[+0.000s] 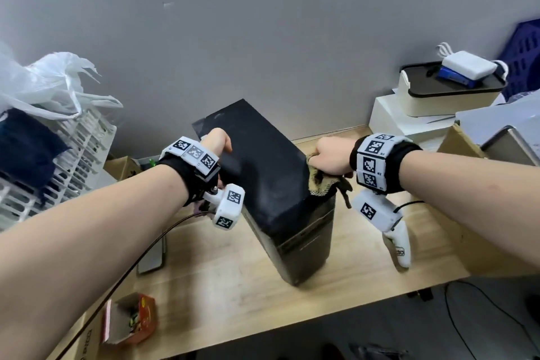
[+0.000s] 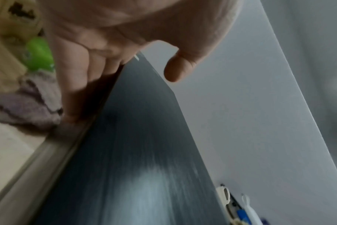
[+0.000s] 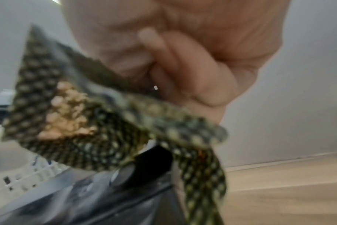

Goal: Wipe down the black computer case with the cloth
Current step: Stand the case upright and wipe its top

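The black computer case (image 1: 263, 172) stands on the wooden table (image 1: 219, 286), its top panel facing me. My left hand (image 1: 217, 142) is at its upper left edge. In the left wrist view the fingers (image 2: 87, 79) lie straight down the case's (image 2: 135, 152) side while the thumb (image 2: 175, 71) hangs above the top panel, apart from it. My right hand (image 1: 331, 155) grips a bunched olive mesh cloth (image 1: 320, 183) at the case's right top edge. The right wrist view shows fingers (image 3: 192, 73) curled round the cloth (image 3: 106, 137), which drapes over the case corner (image 3: 87, 197).
A white slotted basket (image 1: 73, 155) with a plastic bag stands at the left. A cardboard box (image 1: 467, 213) and white boxes (image 1: 409, 123) crowd the right. A small open carton (image 1: 131, 318) sits front left. A grey rag (image 2: 29, 109) lies left of the case.
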Tool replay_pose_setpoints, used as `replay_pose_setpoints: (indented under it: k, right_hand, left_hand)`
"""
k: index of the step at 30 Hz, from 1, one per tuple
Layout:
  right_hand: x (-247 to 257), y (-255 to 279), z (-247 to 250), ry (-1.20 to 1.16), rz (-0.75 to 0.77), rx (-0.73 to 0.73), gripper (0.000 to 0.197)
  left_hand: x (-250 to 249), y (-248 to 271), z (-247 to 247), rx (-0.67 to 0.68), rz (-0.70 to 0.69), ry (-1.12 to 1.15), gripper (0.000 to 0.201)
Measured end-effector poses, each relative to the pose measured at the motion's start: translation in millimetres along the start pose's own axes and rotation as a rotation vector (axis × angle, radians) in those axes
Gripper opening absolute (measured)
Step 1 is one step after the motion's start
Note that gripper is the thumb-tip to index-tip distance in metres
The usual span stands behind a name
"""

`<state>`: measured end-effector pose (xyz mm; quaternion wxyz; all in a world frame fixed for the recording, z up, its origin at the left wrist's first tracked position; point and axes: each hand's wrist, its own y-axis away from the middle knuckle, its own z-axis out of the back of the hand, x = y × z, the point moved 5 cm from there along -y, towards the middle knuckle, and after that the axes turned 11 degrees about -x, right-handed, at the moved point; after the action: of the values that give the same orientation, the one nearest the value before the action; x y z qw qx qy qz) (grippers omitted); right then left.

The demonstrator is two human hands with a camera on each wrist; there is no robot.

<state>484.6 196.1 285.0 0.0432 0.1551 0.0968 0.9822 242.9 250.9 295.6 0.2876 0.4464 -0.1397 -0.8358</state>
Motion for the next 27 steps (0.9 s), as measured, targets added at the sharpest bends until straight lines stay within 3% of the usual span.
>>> replay_pose_setpoints:
  k: [2,3,6,7,11,15,19,27]
  right_hand:
    - [17,1,-14,-0.069,0.035,0.026,0.038]
    - [25,1,-20,-0.108,0.047,0.028,0.038]
    - [41,2,-36,-0.235,0.056,0.027,0.037]
    - [46,3,-40,-0.275,0.06,0.026,0.037]
    - [66,5,-46,-0.437,0.085,0.079,0.033]
    - [83,-5,-39,-0.409,0.124,0.031,0.032]
    - [74,-9,-26,-0.331,0.11,-0.061,0.029]
    - [81,-15,-25,-0.238,0.13,-0.03,0.023]
  left_hand:
    - [-6,4,11,-0.061,-0.085,0.021,0.015]
    - [-6,4,16,-0.054,-0.112,0.024,0.017]
    - [18,-35,28,0.029,-0.096,0.038,0.06]
    - [26,-38,33,0.069,-0.085,0.029,0.065]
    - [50,-11,55,0.169,0.01,-0.048,0.037]
    - [72,-11,76,0.235,0.05,-0.054,0.023]
    - [85,-12,67,0.351,0.055,0.039,0.023]
    - [87,-20,64,0.338,-0.008,0.015,0.027]
